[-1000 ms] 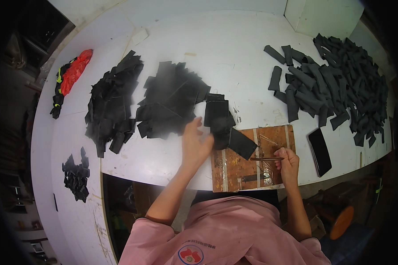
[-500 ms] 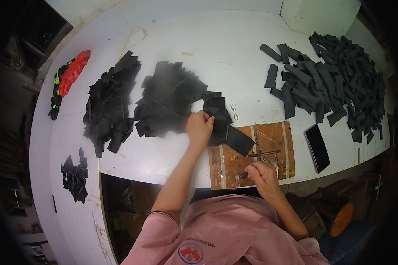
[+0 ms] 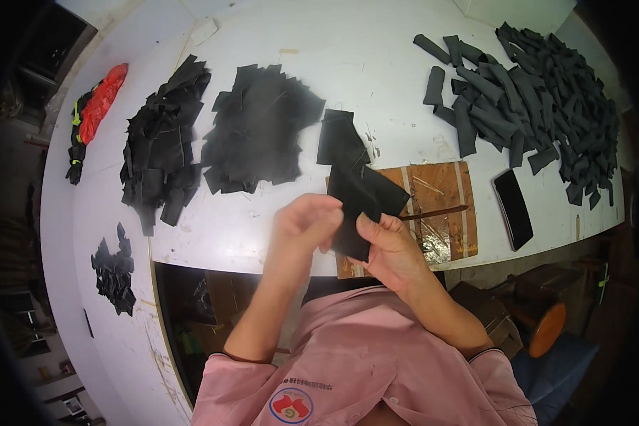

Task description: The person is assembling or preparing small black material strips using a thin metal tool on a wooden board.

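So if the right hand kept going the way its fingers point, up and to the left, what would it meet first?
Probably the left hand: the right hand points at it across the black piece both hold. Depth is unclear.

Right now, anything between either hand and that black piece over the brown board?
Nothing visible. Both the left hand and the right hand already hold the black piece, raised above the brown board. The thin stick lies on the board to the right, clear of the grip.
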A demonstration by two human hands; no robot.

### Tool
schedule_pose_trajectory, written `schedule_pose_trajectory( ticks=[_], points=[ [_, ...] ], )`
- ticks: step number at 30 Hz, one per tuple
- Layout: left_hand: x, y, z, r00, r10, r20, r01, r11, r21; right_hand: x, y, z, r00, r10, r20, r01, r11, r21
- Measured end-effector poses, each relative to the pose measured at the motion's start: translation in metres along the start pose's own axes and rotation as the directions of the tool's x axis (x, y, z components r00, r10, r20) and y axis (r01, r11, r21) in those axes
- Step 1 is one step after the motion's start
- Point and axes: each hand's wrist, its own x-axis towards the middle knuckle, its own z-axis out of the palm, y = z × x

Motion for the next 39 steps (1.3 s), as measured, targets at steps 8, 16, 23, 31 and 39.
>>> schedule_pose_trajectory(
  ticks=[8,16,23,31,39],
  points=[
    [-0.031,-0.028,0.007,0.978,0.140,-0.155,-0.179,0.944,-0.276,-0.002,0.002,0.003,0.996,0.031,-0.081,-0.027,0.998,0.051],
    [-0.029,-0.029,0.013,0.973,0.122,-0.194,-0.162,0.965,-0.208,-0.001,0.006,0.001,0.996,0.003,-0.089,0.003,0.997,0.076],
    [-0.027,-0.031,0.017,0.972,0.118,-0.203,-0.161,0.964,-0.211,0.000,0.008,0.006,0.997,0.020,-0.076,-0.017,0.999,0.047],
    [-0.027,-0.039,0.010,0.887,0.404,-0.224,-0.334,0.895,0.296,-0.017,-0.001,0.009,0.734,-0.626,0.265,0.189,-0.187,-0.964],
    [-0.023,-0.047,0.027,0.601,0.771,-0.212,-0.419,0.530,0.737,-0.006,0.005,0.015,0.671,-0.460,0.581,0.502,-0.294,-0.813]
  ],
)
